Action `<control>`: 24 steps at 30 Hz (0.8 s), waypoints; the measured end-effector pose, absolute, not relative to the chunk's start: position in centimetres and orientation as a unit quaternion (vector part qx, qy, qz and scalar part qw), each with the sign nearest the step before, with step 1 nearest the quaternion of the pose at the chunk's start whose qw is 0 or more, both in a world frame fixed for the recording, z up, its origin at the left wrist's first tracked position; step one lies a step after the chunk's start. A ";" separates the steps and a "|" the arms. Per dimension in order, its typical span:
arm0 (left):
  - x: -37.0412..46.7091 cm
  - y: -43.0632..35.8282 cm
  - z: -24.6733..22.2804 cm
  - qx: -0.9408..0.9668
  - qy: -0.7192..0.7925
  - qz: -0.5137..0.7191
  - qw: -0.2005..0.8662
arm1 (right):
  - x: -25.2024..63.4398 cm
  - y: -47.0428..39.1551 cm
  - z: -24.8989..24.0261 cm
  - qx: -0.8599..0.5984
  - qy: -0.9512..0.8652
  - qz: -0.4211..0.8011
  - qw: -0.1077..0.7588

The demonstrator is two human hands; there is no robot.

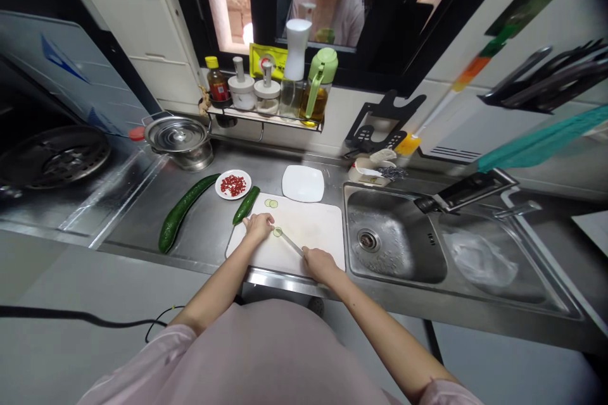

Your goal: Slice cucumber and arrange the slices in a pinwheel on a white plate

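Note:
My right hand is wrapped round the handle of a knife, whose blade points up and left over the white cutting board. At the blade's tip is a pale green cucumber slice. Just left of it, my left hand rests on the board with fingers curled; whatever is under them is hidden. Two more cucumber slices lie near the board's far edge. A shorter cucumber piece sits at the board's left edge, and a long whole cucumber lies on the counter further left.
Behind the board stand a small plate of chopped red pieces and a white square dish. A sink adjoins the right side. A lidded steel pot is back left; a condiment shelf hangs above the counter.

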State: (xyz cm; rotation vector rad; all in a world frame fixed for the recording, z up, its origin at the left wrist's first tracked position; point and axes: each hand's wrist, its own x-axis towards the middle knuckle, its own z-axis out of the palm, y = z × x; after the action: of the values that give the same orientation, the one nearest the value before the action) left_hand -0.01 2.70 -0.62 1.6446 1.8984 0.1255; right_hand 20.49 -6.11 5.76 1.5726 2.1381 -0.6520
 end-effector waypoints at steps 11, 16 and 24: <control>0.0 2.9 -0.8 0.623 0.719 0.038 0.308 | 20.2 -5.9 5.4 0.565 0.764 -0.237 0.202; 0.0 2.8 -1.0 0.620 0.721 0.050 0.305 | 20.2 -5.8 5.6 0.564 0.762 -0.242 0.209; 0.0 2.8 -0.8 0.624 0.718 0.049 0.304 | 20.3 -5.9 5.4 0.563 0.765 -0.236 0.206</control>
State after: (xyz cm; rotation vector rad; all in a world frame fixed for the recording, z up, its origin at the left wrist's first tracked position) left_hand -0.02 2.78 -0.77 1.6517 1.9031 0.1307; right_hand 20.32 -5.88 5.38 1.5677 2.1304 -0.6582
